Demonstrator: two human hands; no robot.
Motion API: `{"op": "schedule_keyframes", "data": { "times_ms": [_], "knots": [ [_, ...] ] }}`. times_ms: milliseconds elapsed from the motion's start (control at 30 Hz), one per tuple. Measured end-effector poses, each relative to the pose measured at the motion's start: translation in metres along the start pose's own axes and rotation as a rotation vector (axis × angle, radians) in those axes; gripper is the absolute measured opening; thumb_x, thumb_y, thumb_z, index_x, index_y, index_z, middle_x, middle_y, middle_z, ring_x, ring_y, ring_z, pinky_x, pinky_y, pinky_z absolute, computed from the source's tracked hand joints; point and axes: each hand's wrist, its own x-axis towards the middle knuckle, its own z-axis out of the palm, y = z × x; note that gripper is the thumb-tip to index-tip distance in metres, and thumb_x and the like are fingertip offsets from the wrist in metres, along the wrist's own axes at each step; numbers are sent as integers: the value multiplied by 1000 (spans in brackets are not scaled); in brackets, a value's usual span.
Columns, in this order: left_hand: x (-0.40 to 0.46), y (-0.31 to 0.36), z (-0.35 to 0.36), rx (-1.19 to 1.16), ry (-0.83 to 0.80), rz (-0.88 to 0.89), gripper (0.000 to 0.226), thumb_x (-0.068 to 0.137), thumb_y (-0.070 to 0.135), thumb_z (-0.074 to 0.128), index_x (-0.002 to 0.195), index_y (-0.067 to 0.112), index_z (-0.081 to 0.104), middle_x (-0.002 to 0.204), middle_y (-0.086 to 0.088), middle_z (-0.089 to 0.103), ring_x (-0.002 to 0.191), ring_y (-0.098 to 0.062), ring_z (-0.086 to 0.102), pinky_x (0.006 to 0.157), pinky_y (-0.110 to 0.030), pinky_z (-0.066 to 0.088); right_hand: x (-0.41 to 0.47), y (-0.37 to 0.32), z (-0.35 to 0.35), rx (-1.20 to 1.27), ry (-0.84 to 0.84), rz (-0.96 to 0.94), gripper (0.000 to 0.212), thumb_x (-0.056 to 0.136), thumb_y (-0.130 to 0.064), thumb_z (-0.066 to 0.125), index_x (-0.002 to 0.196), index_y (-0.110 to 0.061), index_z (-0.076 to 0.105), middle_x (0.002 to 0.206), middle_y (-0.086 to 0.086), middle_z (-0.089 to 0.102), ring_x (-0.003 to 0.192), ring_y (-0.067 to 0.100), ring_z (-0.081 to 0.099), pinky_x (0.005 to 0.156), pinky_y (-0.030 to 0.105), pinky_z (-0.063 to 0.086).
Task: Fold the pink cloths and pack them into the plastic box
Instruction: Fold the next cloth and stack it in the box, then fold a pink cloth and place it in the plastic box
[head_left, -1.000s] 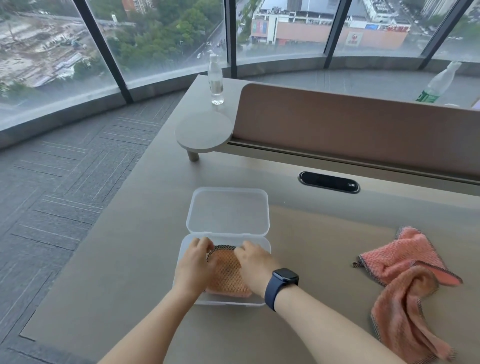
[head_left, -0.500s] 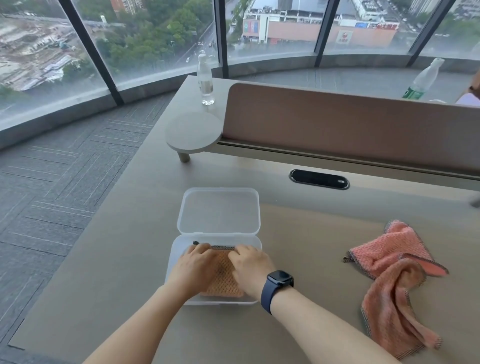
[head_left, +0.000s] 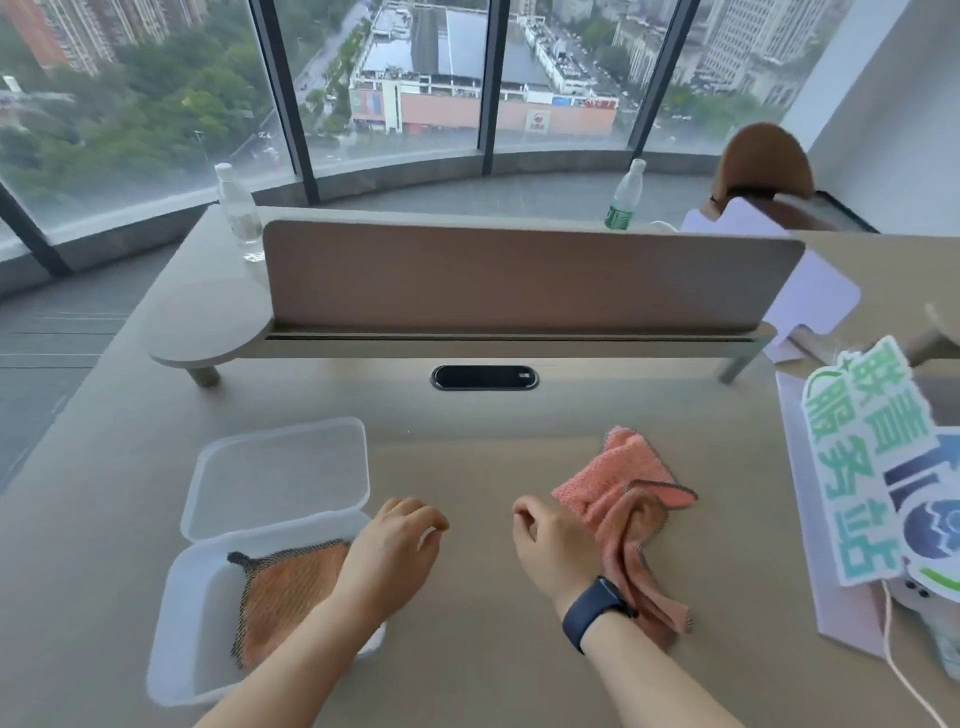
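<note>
A clear plastic box (head_left: 174, 644) lies at the front left of the desk, its hinged lid (head_left: 280, 478) flat open behind it. One folded pink-orange cloth (head_left: 291, 587) with a dark edge lies inside. My left hand (head_left: 395, 551) hovers over the box's right rim, fingers loosely curled and holding nothing. A crumpled pink cloth (head_left: 628, 483) lies to the right on the desk. My right hand (head_left: 550, 545), a dark watch on its wrist, rests against that cloth's left side. Its far fingers are hidden, so a grip cannot be told.
A brown divider panel (head_left: 519, 275) on a low shelf crosses the desk behind. Two water bottles (head_left: 239, 213) (head_left: 623, 197) stand beyond it. A printed sign (head_left: 872, 467), papers and a white cord (head_left: 904, 660) lie at the right. A black cable port (head_left: 483, 376) sits mid-desk.
Both hands have left the folded cloth in the box. My right hand moved right to the crumpled cloth, my left hand drew to the box's right rim. The view swung right.
</note>
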Motion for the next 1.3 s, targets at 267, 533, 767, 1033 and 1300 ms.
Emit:
{"op": "schedule_keyframes", "data": {
  "times_ms": [267, 533, 767, 1033, 1300],
  "knots": [
    [14, 55, 73, -2, -316, 71, 21, 91, 23, 50, 104, 27, 66, 105, 9, 64, 104, -15, 56, 79, -28, 48, -33, 96, -28, 5, -53, 383, 7, 86, -23, 54, 87, -30, 55, 91, -8, 65, 77, 22, 61, 67, 35, 51],
    [29, 99, 134, 50, -527, 113, 25, 92, 27, 45, 111, 28, 63, 113, 4, 61, 108, -18, 54, 83, -32, 47, -44, 144, -38, 4, -22, 564, 18, 91, -30, 55, 108, -30, 60, 102, -2, 71, 90, 28, 66, 72, 32, 50],
    [39, 119, 167, 97, -631, 158, 27, 92, 33, 43, 111, 26, 61, 116, 3, 58, 107, -22, 53, 80, -34, 47, -44, 163, -39, -7, -168, 573, 28, 91, -40, 54, 114, -26, 58, 111, 2, 53, 92, 27, 62, 74, 33, 49],
    [42, 123, 174, 118, -700, 134, 31, 93, 32, 42, 119, 28, 60, 122, 6, 54, 111, -21, 48, 88, -38, 47, -38, 170, -41, -38, -234, 581, 3, 84, -25, 55, 84, -27, 53, 96, 1, 47, 84, 26, 54, 72, 37, 49],
    [74, 143, 157, -145, -357, 260, 55, 78, 9, 44, 129, 27, 52, 127, 4, 56, 111, -24, 51, 83, -40, 51, -20, 128, -76, 256, -350, 263, 26, 83, -16, 60, 108, -24, 57, 88, -7, 66, 80, 11, 61, 63, 20, 45]
  ]
}}
